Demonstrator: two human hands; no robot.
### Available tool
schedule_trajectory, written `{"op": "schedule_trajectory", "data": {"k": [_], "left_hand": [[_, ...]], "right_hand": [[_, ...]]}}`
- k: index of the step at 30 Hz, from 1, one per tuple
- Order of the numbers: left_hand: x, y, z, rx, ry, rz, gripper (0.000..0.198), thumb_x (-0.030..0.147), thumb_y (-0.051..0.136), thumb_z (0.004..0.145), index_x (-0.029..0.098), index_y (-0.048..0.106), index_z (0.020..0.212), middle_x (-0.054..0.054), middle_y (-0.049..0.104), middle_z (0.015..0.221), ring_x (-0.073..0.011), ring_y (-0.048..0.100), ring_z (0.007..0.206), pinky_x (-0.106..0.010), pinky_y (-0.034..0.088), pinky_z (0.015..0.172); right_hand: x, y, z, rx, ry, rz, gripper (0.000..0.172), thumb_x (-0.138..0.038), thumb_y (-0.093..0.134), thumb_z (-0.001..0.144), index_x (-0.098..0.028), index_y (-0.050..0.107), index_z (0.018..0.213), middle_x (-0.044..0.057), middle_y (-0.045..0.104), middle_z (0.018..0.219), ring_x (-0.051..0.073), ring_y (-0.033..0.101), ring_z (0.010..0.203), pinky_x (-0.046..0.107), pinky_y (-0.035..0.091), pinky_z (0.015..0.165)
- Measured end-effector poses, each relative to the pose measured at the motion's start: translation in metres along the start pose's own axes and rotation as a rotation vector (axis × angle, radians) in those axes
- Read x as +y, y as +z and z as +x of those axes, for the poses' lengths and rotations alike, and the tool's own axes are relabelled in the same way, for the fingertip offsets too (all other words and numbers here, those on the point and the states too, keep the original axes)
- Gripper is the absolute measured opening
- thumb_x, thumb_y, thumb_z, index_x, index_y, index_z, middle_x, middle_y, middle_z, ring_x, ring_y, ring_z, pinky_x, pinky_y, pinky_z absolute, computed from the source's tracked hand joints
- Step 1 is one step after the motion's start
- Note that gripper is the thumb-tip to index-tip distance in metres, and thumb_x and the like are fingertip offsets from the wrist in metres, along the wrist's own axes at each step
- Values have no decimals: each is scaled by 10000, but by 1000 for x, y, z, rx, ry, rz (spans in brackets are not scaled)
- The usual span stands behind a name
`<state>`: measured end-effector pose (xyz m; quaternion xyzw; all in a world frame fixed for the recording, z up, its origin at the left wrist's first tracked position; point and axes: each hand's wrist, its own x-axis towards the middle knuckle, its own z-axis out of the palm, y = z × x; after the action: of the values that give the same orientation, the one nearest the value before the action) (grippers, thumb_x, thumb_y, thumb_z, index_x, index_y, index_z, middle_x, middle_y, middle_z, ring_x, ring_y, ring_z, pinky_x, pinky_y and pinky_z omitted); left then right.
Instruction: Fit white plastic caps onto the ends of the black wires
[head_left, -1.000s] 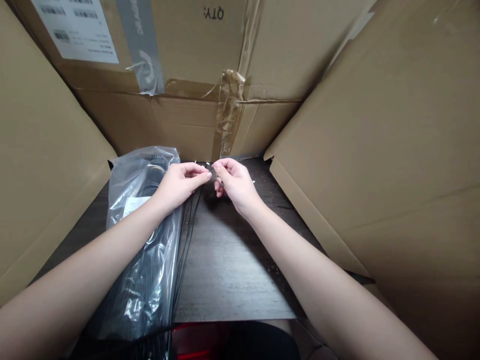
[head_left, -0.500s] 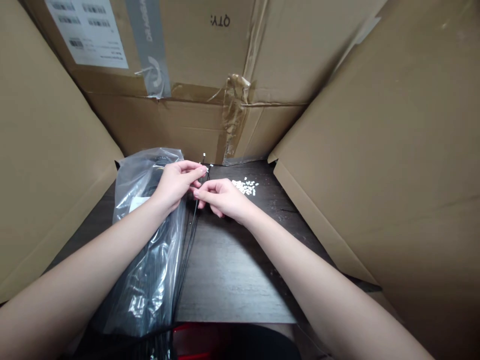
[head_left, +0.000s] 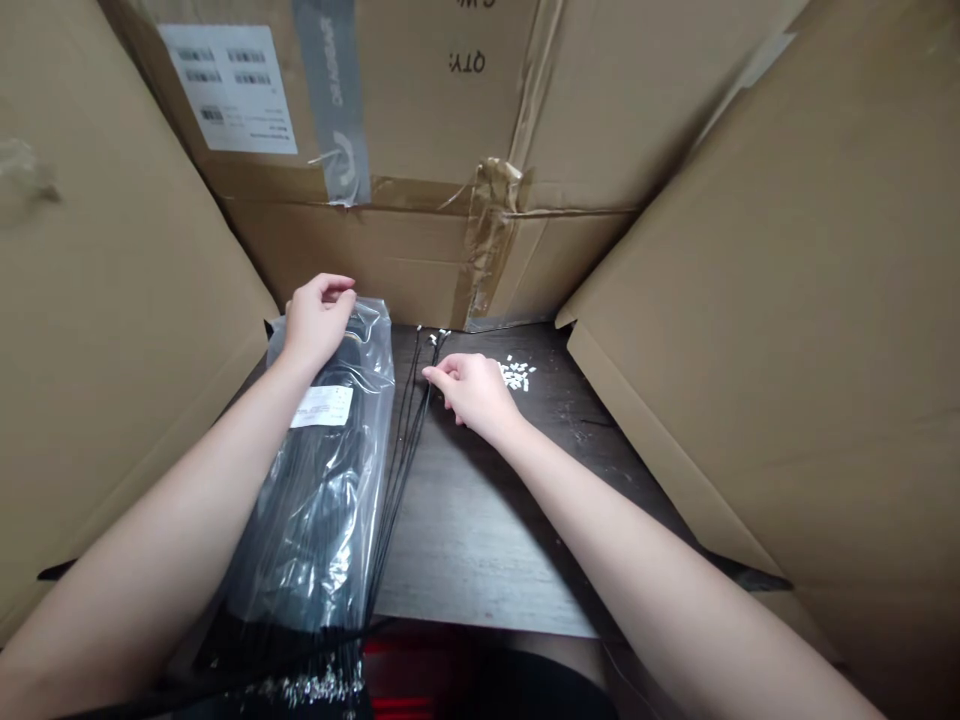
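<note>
My right hand is pinched at the upper part of a thin black cable, one of several lying side by side on the dark table. Small white connectors tip their far ends. My left hand is over the far end of a clear plastic bag, its fingers bent and a small gap between thumb and forefinger. More black cables fill the bag, which bears a white label. Just beyond my right hand lies a loose pile of tiny white connector pieces.
Cardboard walls enclose the table: a left panel, a right panel and a taped back box. Silvery cable ends stick out of the bag past the table's near edge. Something red shows below.
My left hand has left the cable ends and moved left, over the top of the bag. My right hand stays by the cables. The view has shifted slightly.
</note>
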<state>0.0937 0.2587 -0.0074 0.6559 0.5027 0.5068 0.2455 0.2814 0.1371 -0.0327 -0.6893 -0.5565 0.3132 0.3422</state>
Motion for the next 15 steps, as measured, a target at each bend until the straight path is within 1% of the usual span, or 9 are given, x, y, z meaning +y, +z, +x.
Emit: {"op": "schedule_trajectory", "data": {"k": [2,4,6,8,9,10,12,14,15], "left_hand": [[-8,-4,4,14,25,89,189,201,692,822,169,753,998,-55,754,890,-170,711,830,-328,568,894],[-7,-6,3,-3,49,125,188,208,694,811,178,758,986,-52,755,902,-174,708,848,-339,562,921],[3,-7,-1,-5,83,125,185,199,686,804,181,756,974,-51,753,902,-171,703,846,-330,563,905],[21,-9,-6,-17,107,88,189,203,682,806,178,752,979,-52,745,881,-163,691,799,-312,571,841],[32,-11,-10,-36,109,53,184,215,674,819,174,748,981,-50,738,854,-156,681,756,-301,571,798],[44,-14,-14,-95,103,19,176,229,659,838,168,746,979,-49,732,825,-149,672,716,-292,569,761],[68,-21,-23,-255,95,-12,152,257,661,853,163,748,935,-45,720,770,-139,646,654,-270,552,691],[88,-32,-38,-408,100,7,139,285,700,844,159,755,866,-47,709,728,-131,623,618,-249,523,644],[95,-39,-48,-444,85,22,140,296,722,833,160,753,824,-44,697,695,-126,608,595,-235,500,610]], "right_hand": [[3,2,3,60,-45,-21,278,-335,620,950,-191,646,713,-29,590,504,124,531,367,253,433,472],[7,4,8,123,-94,-77,277,-343,620,954,-191,674,728,-7,631,538,148,585,451,270,467,568],[10,5,12,154,-142,-126,272,-339,620,960,-192,693,742,9,666,581,167,630,545,279,475,654],[12,6,15,165,-179,-200,261,-343,634,954,-197,706,750,22,698,633,184,658,639,288,466,720],[12,7,16,166,-184,-246,249,-341,645,944,-201,708,748,29,708,657,194,663,676,294,454,726],[12,8,16,169,-187,-285,248,-343,651,937,-205,706,738,36,717,679,203,663,704,297,440,719],[13,9,16,176,-193,-318,260,-362,657,930,-209,697,723,47,721,704,210,650,718,302,413,692],[13,9,15,165,-198,-285,299,-418,654,928,-211,677,714,38,701,680,202,616,673,306,389,664],[13,9,14,155,-206,-260,316,-443,654,924,-212,664,708,27,683,655,195,600,651,305,381,655]]}}
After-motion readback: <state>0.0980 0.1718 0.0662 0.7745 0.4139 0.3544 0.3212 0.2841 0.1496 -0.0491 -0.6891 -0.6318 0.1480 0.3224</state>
